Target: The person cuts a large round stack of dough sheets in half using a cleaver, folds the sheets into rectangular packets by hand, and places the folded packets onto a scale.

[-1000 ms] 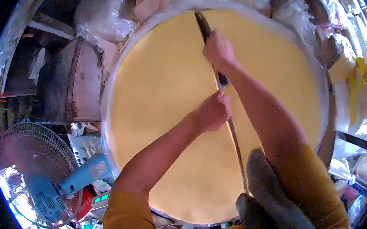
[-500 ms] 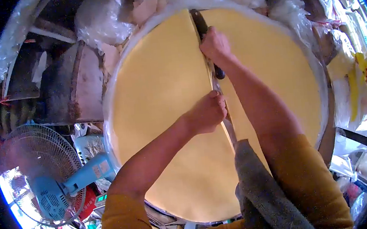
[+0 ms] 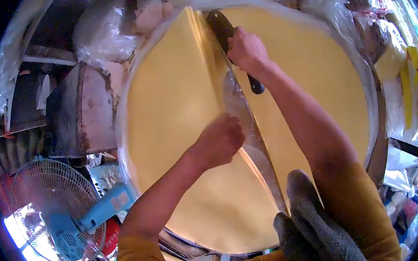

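A large round of layered yellow sheet material, cut across, lies in two halves. My left hand [image 3: 221, 138] is closed on the cut edge of the left half [image 3: 166, 99], and that edge is pulled up and away from the right half [image 3: 314, 86]. Clear plastic [image 3: 238, 95] shows in the gap between them. On the inner edge of the right half, my right hand [image 3: 246, 50] is closed around a long black-handled tool [image 3: 221, 26]; the tool's lower end shows below the hand.
A blue fan [image 3: 66, 232] stands at the lower left, beside a wooden box [image 3: 95, 108]. Plastic bags [image 3: 104, 40] lie behind the round, and more bags [image 3: 392, 64] hang at the right. A grey cloth [image 3: 316, 220] hangs at my front.
My left hand has moved left with the left half's cut edge, and the gap has widened, baring plastic. The black-handled tool has tilted, its upper end shifting left.
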Motion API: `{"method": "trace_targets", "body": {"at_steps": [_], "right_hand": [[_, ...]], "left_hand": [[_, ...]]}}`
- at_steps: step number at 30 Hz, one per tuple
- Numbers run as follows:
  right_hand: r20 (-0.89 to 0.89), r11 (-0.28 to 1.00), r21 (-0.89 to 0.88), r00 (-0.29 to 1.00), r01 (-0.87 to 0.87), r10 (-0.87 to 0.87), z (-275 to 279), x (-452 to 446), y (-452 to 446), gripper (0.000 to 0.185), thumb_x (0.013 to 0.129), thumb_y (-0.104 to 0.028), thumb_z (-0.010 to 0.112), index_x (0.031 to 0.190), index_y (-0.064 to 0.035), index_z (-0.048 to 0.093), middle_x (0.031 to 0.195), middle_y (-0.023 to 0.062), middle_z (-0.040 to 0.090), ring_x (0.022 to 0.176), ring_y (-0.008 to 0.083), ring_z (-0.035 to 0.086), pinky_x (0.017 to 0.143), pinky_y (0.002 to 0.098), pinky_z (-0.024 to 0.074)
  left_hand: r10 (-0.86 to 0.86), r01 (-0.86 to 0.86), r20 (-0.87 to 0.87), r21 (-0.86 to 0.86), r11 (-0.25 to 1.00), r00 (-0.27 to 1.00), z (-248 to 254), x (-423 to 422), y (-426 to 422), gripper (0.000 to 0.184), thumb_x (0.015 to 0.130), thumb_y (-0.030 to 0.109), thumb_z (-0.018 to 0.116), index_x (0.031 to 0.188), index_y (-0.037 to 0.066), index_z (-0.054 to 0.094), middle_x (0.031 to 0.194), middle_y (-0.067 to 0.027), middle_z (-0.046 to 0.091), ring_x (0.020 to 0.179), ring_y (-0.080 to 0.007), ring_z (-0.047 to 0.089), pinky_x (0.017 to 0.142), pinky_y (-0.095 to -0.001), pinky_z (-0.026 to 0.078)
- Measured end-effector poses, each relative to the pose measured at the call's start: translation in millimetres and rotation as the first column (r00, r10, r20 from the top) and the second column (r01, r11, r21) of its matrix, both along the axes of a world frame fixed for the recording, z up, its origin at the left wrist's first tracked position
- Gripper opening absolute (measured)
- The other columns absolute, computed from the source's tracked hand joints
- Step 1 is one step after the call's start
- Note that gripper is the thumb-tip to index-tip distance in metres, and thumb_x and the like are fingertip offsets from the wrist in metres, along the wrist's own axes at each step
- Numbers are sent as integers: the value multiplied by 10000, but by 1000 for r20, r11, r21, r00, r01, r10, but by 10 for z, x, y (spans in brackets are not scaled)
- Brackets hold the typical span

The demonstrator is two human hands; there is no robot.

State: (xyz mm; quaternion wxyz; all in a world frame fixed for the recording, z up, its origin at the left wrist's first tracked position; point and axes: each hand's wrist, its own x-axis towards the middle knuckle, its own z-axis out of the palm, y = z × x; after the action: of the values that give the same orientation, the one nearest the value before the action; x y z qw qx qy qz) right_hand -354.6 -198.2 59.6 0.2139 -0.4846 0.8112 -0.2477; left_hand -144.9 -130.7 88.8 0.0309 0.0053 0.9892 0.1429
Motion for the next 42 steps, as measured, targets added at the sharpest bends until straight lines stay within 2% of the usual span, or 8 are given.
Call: {"method": "trace_targets", "body": {"at_steps": [3, 6, 9, 25, 31, 34, 37, 42], "right_hand": [[-170, 998, -21, 984, -58, 53, -15, -29, 9, 245, 867, -234, 481, 907, 8, 481, 693, 224, 602, 553, 359, 603, 557, 452, 490], [60, 996, 82, 998, 29, -34, 100, 43, 98, 242, 853, -227, 488, 936, 0, 486, 731, 247, 604, 682, 409, 604, 626, 473, 482], [29, 997, 72, 1000, -1, -1, 83, 151, 197, 228, 850, -217, 479, 917, 0, 488, 759, 258, 605, 775, 444, 583, 678, 495, 462], [-6, 997, 75, 1000, -17, 17, 196, 222, -402, 258, 795, -130, 469, 994, 8, 559, 950, 226, 625, 935, 368, 596, 772, 425, 486], [56, 950, 292, 994, -106, 94, 520, 219, -143, 217, 761, -111, 497, 871, -2, 649, 832, 166, 664, 842, 298, 645, 745, 386, 505], [-83, 985, 143, 991, -92, 104, 394, 235, 25, 188, 742, -93, 495, 752, 8, 653, 702, 146, 660, 719, 271, 662, 671, 368, 521], [64, 949, 263, 984, -175, 164, 494, 116, 217, 179, 725, -84, 499, 698, 10, 649, 659, 140, 652, 618, 263, 657, 585, 357, 522], [249, 843, 419, 936, -336, 249, 682, -60, 512, 257, 739, -230, 579, 860, -17, 655, 738, 138, 661, 629, 278, 649, 584, 396, 524]], "left_hand": [[7, -6, -58, 19, 1000, 998, -65, -23, 11, 209, 526, 189, 598, 713, 105, 558, 753, -48, 531, 903, -228, 502, 875, -390, 373], [13, -13, -11, 38, 999, 1000, -59, -31, 27, 197, 530, 175, 599, 707, 100, 558, 743, -49, 534, 876, -230, 508, 862, -392, 378], [26, -26, -10, 33, 999, 1000, -43, -42, 25, 184, 536, 163, 602, 703, 97, 559, 735, -53, 540, 849, -234, 516, 847, -393, 385], [39, -21, -222, 85, 996, 974, -114, -25, 5, 129, 564, 108, 571, 646, 128, 474, 668, -41, 453, 725, -229, 483, 764, -357, 391], [105, -95, -251, 52, 994, 962, 72, 29, 63, 104, 558, 95, 559, 639, 115, 496, 690, -38, 494, 764, -234, 499, 775, -361, 389], [108, -106, -206, 23, 994, 973, 121, 63, 72, 122, 546, 95, 570, 657, 107, 519, 705, -42, 508, 794, -241, 507, 789, -369, 390], [113, -105, -207, 49, 993, 972, 104, 61, 89, 156, 526, 92, 586, 671, 97, 530, 715, -50, 508, 808, -248, 508, 809, -375, 391], [117, -115, -133, 27, 993, 984, 209, -7, 114, 185, 493, 79, 603, 649, 84, 504, 712, -69, 492, 782, -254, 499, 829, -386, 395]]}}
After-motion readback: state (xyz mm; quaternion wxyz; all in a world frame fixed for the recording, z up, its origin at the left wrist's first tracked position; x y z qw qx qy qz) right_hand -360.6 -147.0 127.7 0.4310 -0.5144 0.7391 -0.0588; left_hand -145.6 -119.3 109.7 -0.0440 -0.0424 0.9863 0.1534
